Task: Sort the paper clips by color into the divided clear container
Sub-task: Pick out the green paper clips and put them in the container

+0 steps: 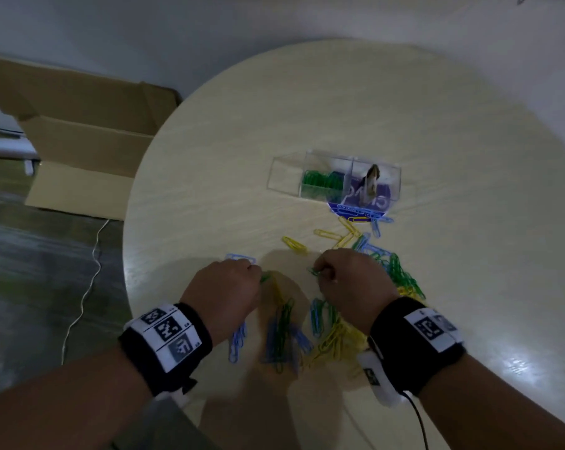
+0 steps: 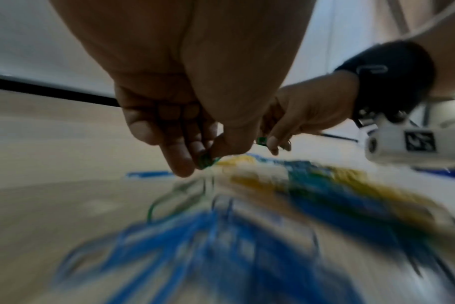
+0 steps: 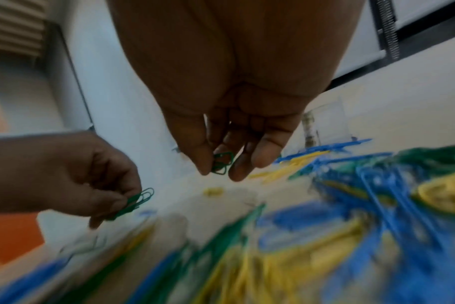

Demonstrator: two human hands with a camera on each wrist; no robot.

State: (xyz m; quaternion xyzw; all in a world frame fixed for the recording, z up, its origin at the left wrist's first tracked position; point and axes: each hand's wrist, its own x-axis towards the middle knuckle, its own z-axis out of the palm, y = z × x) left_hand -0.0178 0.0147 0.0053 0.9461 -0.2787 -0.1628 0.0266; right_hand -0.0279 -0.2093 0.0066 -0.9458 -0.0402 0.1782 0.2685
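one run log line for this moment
left hand: pinches green paper clips | right hand: pinches green paper clip | clear container: green clips in one compartment | mixed pile on table

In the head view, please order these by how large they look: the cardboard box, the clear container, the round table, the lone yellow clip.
1. round table
2. cardboard box, partly cut off by the frame
3. clear container
4. lone yellow clip

This is apparent size only; the box stands on the floor, farther from the camera.

Round pale bench (image 1: 437,287) carries a divided clear container (image 1: 334,180). Loose blue, green and yellow paper clips (image 1: 323,332) sprawl nearer its front edge.
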